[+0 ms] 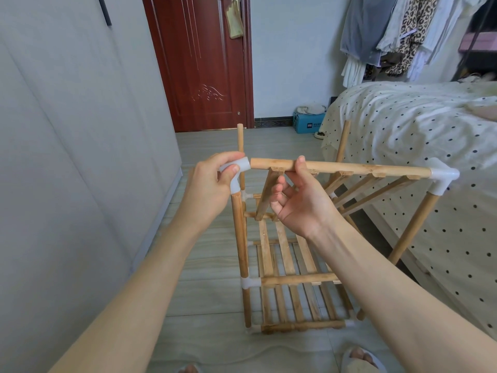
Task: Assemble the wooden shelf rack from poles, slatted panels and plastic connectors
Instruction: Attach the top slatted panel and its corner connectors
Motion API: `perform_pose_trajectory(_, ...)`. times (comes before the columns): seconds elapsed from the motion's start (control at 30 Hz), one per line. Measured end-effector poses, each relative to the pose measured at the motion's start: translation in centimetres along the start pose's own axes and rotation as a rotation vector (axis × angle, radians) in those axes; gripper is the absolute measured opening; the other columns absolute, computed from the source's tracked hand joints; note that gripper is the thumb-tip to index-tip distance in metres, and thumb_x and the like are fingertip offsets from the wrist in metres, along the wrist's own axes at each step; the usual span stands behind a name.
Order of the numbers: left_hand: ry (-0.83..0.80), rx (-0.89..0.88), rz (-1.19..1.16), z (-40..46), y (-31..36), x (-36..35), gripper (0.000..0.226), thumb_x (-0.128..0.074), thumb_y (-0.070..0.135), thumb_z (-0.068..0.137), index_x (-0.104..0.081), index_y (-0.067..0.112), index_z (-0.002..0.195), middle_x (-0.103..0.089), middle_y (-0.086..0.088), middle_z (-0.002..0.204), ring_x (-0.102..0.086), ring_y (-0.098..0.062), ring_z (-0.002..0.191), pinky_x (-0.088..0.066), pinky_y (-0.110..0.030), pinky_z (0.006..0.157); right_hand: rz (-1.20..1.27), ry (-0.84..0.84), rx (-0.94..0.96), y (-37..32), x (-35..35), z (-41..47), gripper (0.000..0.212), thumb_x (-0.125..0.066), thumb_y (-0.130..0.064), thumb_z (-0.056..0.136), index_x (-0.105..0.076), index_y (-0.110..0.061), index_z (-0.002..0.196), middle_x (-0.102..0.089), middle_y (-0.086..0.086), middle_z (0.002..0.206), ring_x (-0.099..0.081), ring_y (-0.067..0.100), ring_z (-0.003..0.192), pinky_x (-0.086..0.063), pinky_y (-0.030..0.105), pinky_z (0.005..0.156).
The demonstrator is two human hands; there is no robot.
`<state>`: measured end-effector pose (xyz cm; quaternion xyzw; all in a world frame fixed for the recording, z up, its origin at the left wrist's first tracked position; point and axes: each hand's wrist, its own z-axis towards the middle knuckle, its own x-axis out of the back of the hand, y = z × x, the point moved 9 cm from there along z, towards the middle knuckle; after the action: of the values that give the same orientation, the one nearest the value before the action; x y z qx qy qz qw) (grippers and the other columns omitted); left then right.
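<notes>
A white plastic connector atop the near upright pole is gripped by the left hand. Just right of it, the top panel's rail is pinched by the right hand, its end almost touching the connector's socket, the far end seated in another corner connector beside the bed.

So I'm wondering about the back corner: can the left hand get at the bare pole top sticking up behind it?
Probably yes: the pole top stands bare just above the left hand, with nothing between. But that hand holds the connector, so it must let go first.
</notes>
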<state>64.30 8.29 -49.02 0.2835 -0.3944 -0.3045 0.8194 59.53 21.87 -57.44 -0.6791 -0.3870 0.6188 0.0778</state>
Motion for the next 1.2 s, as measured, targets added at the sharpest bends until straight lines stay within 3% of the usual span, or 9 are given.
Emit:
perform_pose_trajectory(0.43, 0.028, 0.014, 0.043, -1.2, 0.1, -0.3, 0.029, -0.052, 0.008, 0.094, -0.063, 0.015, 0.12, -0.062, 0.007, 0.111, -0.058, -0.013, 0.107, -0.044, -0.027, 0.095, -0.029, -0.025, 0.02, 0.1, 0.0, -0.5, 0.031, -0.057, -0.045, 0.088, -0.058, -0.015, 0.084, -0.052, 0.0, 0.066, -0.051, 0.009, 0.051, -0.046, 0.019, 0.045)
perform_pose_trajectory(0.7, -0.038, -0.062, 0.056, -1.6, 0.7, -0.7, 0.027, -0.053, 0.005, 0.093, -0.066, 0.012, 0.115, -0.058, 0.011, 0.106, -0.048, 0.005, 0.101, -0.03, 0.003, 0.083, -0.164, -0.068, 0.047, 0.4, 0.6, -1.3, 0.033, -0.049, -0.046, 0.092, -0.056, -0.015, 0.085, -0.044, -0.002, 0.062, -0.046, 0.01, 0.053, -0.044, 0.019, 0.048)
perform_pose_trajectory(0.83, -0.022, -0.099, 0.056, -2.2, 1.0, -0.8, 0.025, -0.056, 0.004, 0.091, -0.068, 0.01, 0.111, -0.058, 0.011, 0.107, -0.042, 0.002, 0.116, -0.024, 0.004, 0.092, -0.187, -0.041, 0.053, 0.7, 1.0, -1.7, 0.034, -0.048, -0.048, 0.092, -0.055, -0.015, 0.091, -0.043, -0.002, 0.061, -0.045, 0.01, 0.053, -0.043, 0.02, 0.048)
perform_pose_trajectory(0.93, 0.036, -0.096, 0.019, -2.9, 1.3, -1.0, 0.025, -0.057, 0.004, 0.09, -0.069, 0.012, 0.11, -0.055, 0.022, 0.103, -0.039, 0.006, 0.118, -0.025, 0.004, 0.094, -0.191, -0.011, 0.079, 0.5, 1.2, -2.0, 0.033, -0.053, -0.048, 0.09, -0.056, -0.016, 0.082, -0.042, -0.003, 0.058, -0.045, 0.009, 0.051, -0.042, 0.02, 0.047)
perform_pose_trajectory(1.1, 0.063, -0.111, -0.004, -3.8, 1.4, -1.7, 0.025, -0.056, 0.004, 0.091, -0.069, 0.013, 0.111, -0.058, 0.015, 0.108, -0.04, -0.008, 0.128, -0.033, -0.017, 0.105, -0.206, 0.015, 0.111, 0.1, 1.6, -2.1, 0.029, -0.054, -0.043, 0.091, -0.054, -0.015, 0.082, -0.04, -0.003, 0.055, -0.043, 0.009, 0.051, -0.042, 0.02, 0.05)
perform_pose_trajectory(1.2, 0.075, -0.129, -0.011, -4.4, 0.9, -1.7, 0.026, -0.056, 0.004, 0.091, -0.068, 0.013, 0.113, -0.058, 0.013, 0.111, -0.038, -0.009, 0.13, -0.029, -0.008, 0.105, -0.223, 0.016, 0.114, 0.3, 1.9, -2.1, 0.029, -0.053, -0.042, 0.091, -0.054, -0.015, 0.081, -0.04, -0.004, 0.054, -0.044, 0.008, 0.05, -0.041, 0.02, 0.051)
